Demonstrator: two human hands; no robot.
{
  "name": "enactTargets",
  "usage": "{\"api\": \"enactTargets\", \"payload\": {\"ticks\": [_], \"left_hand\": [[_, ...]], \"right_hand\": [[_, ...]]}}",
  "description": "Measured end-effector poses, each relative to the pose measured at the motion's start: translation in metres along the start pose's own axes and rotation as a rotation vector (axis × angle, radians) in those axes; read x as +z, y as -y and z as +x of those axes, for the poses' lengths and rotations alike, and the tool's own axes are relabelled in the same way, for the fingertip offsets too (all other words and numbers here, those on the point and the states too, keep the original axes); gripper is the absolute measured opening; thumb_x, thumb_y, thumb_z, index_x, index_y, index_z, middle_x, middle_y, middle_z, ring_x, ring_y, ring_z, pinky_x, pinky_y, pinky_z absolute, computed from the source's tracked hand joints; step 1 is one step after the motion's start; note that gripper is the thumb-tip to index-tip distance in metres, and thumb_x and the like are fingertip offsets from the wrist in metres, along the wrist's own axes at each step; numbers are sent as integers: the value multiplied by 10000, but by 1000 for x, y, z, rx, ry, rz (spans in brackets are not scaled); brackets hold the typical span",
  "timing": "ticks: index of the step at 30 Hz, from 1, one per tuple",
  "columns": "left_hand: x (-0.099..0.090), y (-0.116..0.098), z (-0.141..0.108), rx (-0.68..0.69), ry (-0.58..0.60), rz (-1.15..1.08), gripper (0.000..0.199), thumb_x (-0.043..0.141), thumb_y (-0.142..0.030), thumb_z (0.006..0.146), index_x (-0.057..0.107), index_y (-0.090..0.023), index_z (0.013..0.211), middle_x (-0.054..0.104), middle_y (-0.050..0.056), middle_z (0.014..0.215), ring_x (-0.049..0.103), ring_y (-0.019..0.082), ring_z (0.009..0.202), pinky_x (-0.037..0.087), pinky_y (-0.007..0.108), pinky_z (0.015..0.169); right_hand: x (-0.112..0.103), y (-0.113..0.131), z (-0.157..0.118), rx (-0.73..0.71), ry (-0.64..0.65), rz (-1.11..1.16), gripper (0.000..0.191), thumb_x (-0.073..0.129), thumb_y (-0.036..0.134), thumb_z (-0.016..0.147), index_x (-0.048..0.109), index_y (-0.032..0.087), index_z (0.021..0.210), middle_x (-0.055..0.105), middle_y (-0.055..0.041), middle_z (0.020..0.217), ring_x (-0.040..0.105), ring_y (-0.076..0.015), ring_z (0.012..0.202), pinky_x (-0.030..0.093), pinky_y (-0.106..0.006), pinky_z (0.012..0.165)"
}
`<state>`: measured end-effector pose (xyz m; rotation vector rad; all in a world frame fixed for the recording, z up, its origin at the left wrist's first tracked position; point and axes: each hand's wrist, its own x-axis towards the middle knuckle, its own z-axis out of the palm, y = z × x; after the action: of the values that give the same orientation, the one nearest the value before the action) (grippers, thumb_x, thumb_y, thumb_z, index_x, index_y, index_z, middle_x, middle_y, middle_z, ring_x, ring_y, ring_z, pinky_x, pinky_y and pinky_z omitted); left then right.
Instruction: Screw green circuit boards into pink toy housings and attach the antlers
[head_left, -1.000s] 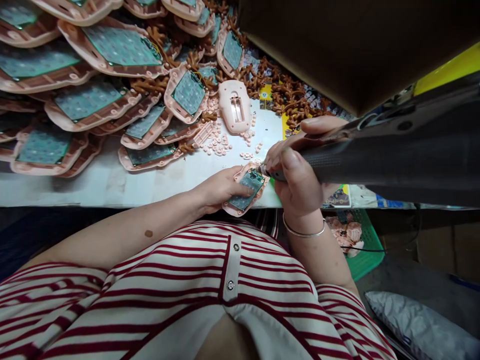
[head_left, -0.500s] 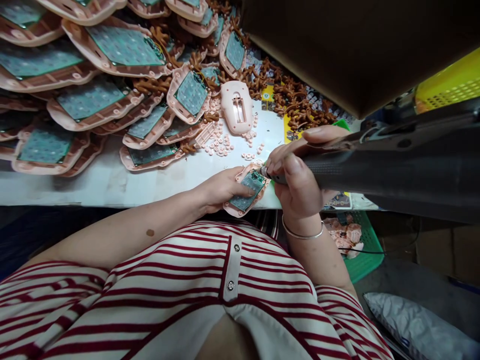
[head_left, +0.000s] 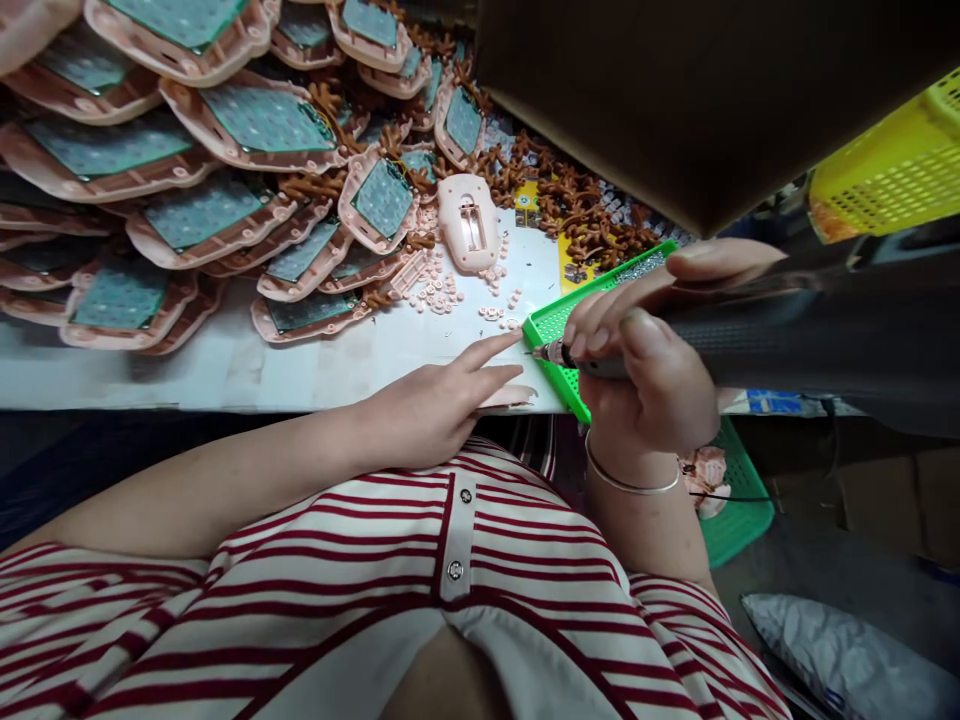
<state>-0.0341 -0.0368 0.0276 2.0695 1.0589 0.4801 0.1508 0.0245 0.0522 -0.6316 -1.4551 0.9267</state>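
Observation:
My left hand (head_left: 427,405) lies over the table's front edge with fingers stretched and apart, holding nothing I can see. The pink housing with the green circuit board that it held is out of sight. A dark electric screwdriver (head_left: 787,335) is gripped in my right hand (head_left: 649,360), its bit pointing left, close to my left fingertips. Beneath that hand sits a bright green perforated tray (head_left: 551,325) with small metal pieces at its far end. Straight ahead lies a pink back shell (head_left: 469,222) with a battery compartment, among small pink buttons (head_left: 439,293).
Pink housings with circuit boards (head_left: 270,115) are piled at the left. Brown antler-shaped parts (head_left: 600,215) lie behind. A cardboard box (head_left: 637,90) overhangs the right, near a yellow basket (head_left: 892,175). Below the table edge, a green basket (head_left: 739,500) holds pink pieces.
My left hand has let go of the pink housing, which is gone from view, and its fingers have spread. My right hand has moved right with the screwdriver, and the green tray now shows.

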Motion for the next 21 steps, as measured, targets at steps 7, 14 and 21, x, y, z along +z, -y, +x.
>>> {"api": "enactTargets", "payload": {"ticks": [7, 14, 21], "left_hand": [[10, -10, 4, 63, 5, 28, 551, 454, -110, 918, 474, -188, 1463, 438, 120, 1578, 447, 242, 1445, 457, 393, 1147], [14, -7, 0, 119, 7, 20, 608, 466, -37, 841, 491, -83, 1446, 464, 161, 1554, 458, 235, 1435, 440, 366, 1166], [16, -4, 0, 142, -26, -36, 603, 491, -32, 816, 520, -103, 1415, 534, 154, 1486, 502, 225, 1392, 439, 380, 1162]], "right_hand": [[11, 17, -9, -156, -36, 102, 306, 746, 364, 770, 616, 303, 1040, 556, 37, 750, 551, -115, 478, 441, -299, 403], [9, 25, -11, -171, -34, 170, 277, 777, 334, 783, 613, 294, 1003, 494, 76, 636, 496, -94, 421, 421, -277, 398], [9, 25, -12, -138, -63, 206, 250, 753, 302, 789, 631, 313, 1007, 504, 81, 601, 509, -111, 430, 427, -281, 396]]}}
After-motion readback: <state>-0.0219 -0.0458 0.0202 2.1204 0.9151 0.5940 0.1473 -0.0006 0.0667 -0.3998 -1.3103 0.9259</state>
